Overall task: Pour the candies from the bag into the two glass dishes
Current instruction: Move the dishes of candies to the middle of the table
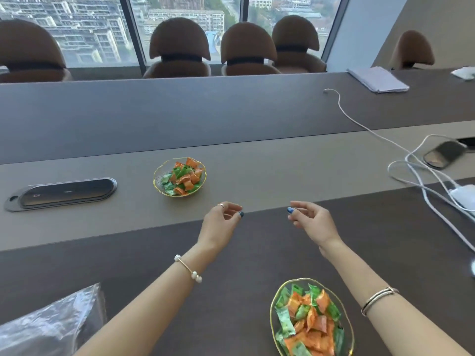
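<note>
Both dishes (180,177) (311,319) full, bag (51,327) lying slack: left hand (221,222) and right hand (312,220) empty, fingers loosely curled; best withdrawn gently, clear of rims.

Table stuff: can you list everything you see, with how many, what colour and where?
Dishes: two, clear glass with gold rims, both full of candies; one far centre, one near right.
Candies: many, orange and green, in both dishes.
Bag: one, clear plastic, near left corner.
Cables: white, tangled at right.
Hatches: two, dark; left, right.
Cloth: one, pale, folded, far right.
Chairs: five, brown, behind the table.
Hands: left and right, empty, fingers loosely curled, above table; bracelets on both wrists.
</note>
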